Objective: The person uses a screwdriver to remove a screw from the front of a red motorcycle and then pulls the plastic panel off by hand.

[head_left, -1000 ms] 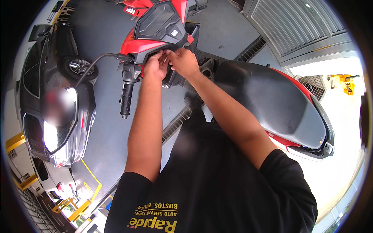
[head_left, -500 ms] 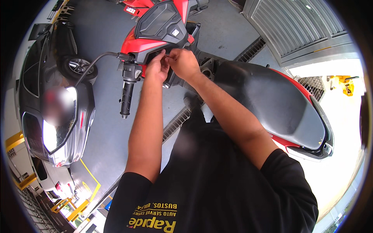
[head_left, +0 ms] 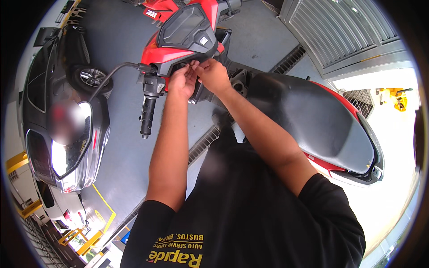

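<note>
Together, both hands [head_left: 199, 78] against scooter dash [head_left: 187, 31].

I am in a vehicle repair garage. A red scooter [head_left: 268, 89] stands in front of me, filling the upper middle and right of the frame, on a grey painted concrete floor [head_left: 120, 147]. A grey car [head_left: 62, 120] is parked at the left. A drain grate [head_left: 203, 145] runs across the floor through the middle. A metal roller shutter [head_left: 344, 31] closes off the upper right. Yellow painted lines [head_left: 105, 210] and yellow barriers [head_left: 18, 163] show at the lower left.
</note>
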Available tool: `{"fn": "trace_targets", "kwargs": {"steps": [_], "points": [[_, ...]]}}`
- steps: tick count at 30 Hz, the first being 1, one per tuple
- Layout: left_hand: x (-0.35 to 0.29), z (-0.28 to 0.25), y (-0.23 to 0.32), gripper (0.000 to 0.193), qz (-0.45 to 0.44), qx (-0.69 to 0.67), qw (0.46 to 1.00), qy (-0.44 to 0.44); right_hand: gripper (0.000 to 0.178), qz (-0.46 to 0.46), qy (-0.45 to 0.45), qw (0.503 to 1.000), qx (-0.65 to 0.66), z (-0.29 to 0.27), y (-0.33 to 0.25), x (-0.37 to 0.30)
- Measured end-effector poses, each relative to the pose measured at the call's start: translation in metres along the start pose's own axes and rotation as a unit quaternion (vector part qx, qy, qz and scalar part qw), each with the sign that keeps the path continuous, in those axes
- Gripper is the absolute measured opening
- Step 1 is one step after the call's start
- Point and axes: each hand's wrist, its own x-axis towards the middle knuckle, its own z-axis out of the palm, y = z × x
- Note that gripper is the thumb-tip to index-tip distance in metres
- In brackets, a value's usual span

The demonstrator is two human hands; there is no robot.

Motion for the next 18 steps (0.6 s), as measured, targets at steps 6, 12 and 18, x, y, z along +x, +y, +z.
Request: {"fn": "trace_targets", "kwargs": {"steps": [6,12,18], "points": [[0.005,-0.009,0.002,0.024,-0.003,0.044,0.999,0.008,0.019,-0.099,0.004,0.992,-0.076,0.005,0.009,-0.005],[0.006,-0.011,0.001,0.020,-0.005,0.047,0.999,-0.004,0.017,-0.099,-0.009,0.994,-0.053,0.001,0.008,-0.009],[0.008,-0.014,0.008,0.020,-0.028,0.025,0.999,-0.019,0.014,-0.322,0.028,0.911,-0.258,-0.002,0.006,-0.009]]}}
